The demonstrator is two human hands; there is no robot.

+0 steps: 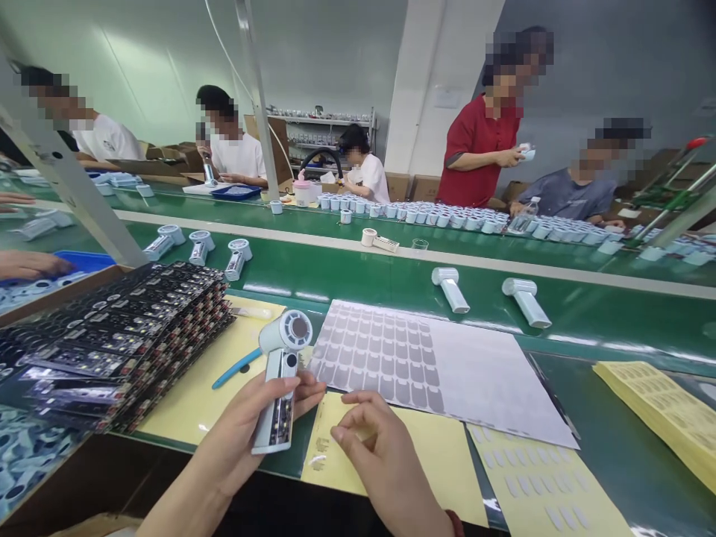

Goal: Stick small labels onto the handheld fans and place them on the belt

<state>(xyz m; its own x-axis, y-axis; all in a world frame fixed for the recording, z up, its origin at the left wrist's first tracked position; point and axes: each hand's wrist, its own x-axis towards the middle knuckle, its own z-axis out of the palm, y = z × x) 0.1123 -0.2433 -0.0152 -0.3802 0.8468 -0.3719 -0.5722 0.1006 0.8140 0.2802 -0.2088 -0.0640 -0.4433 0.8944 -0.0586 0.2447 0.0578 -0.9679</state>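
Note:
My left hand (246, 418) is wrapped round the handle of a light-blue handheld fan (271, 380), holding it upright. Its round head (295, 329) faces up and to the right, and a circuit board shows in the open face of the handle. To the right, my right hand (374, 447) hovers over a yellow label sheet (436, 455), thumb and forefinger brought together in a pinch. Whether something small is between those fingertips cannot be seen. Just behind lies a white sheet with rows of grey stickers (380, 350).
Stacked black circuit boards (139, 321) stand at left, beside a blue pen-like tool (238, 369). More fans (450, 289) lie on the green conveyor (347, 276). A yellow label stack (660, 410) sits at right. Several co-workers are across the line, with rows of small cups (447, 216).

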